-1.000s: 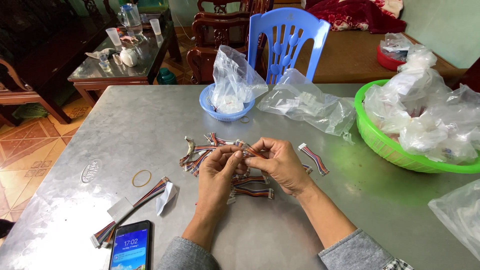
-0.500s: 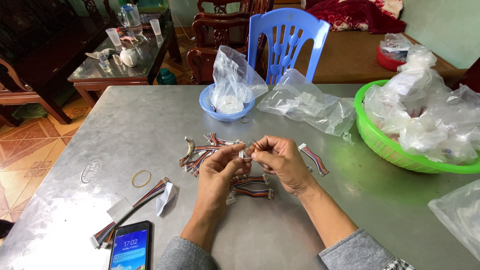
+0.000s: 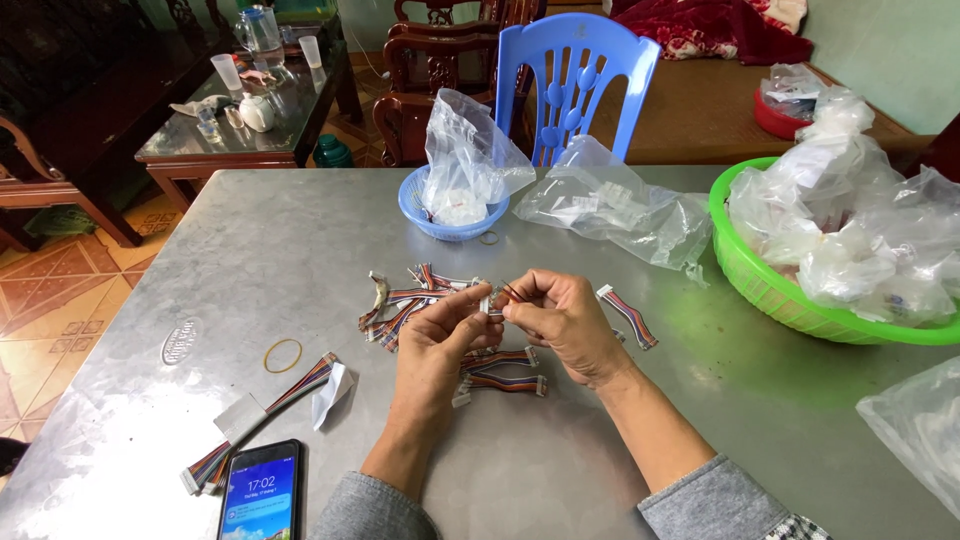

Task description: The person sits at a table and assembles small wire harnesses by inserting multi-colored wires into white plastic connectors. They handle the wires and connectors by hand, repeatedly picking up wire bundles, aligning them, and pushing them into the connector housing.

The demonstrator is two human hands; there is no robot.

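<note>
Cable [image 3: 493,299] at frame centre, pinched by left hand [image 3: 437,345] and right hand [image 3: 563,322]: light, limp; best gripped at connector.

Left hand [image 3: 437,345] and right hand [image 3: 562,320] raised mid-tabletop, fingertips pinched together, touching; forearms angled in from near edge.
</note>
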